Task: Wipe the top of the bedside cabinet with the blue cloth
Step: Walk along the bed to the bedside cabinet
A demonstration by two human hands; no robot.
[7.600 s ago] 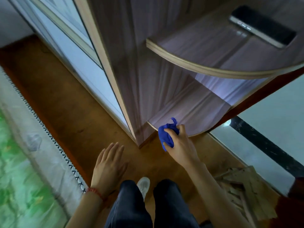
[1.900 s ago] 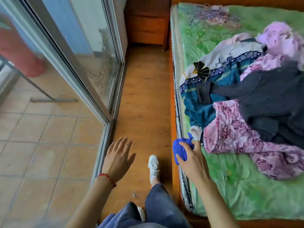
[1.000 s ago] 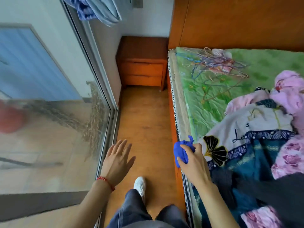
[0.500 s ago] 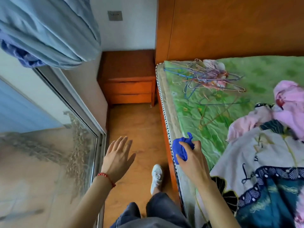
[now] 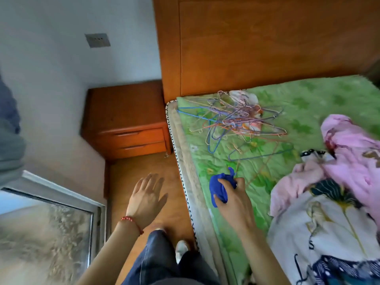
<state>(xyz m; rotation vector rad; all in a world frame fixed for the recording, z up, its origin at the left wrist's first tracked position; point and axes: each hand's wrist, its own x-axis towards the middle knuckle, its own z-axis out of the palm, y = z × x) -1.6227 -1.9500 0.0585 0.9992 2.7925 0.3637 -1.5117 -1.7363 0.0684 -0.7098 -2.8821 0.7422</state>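
Observation:
The bedside cabinet (image 5: 125,108) is orange-brown wood with two drawers. It stands in the corner between the white wall and the bed's headboard, ahead of me across a strip of wooden floor, and its top is bare. My right hand (image 5: 234,200) is closed around the bunched blue cloth (image 5: 219,187) and hangs over the left edge of the green mattress. My left hand (image 5: 147,197) hovers over the floor with its fingers spread and nothing in it. Both hands are well short of the cabinet.
The bed (image 5: 267,165) fills the right side, with a tangle of wire hangers (image 5: 236,118) near the headboard (image 5: 267,44) and a heap of clothes (image 5: 339,182). A glass sliding door (image 5: 47,233) lines the left. The narrow floor aisle (image 5: 144,173) runs toward the cabinet.
I have walked from the wardrobe along the aisle beside the bed. The cabinet has grown nearer and larger in view. My hands keep the same pose, the right still gripping the cloth.

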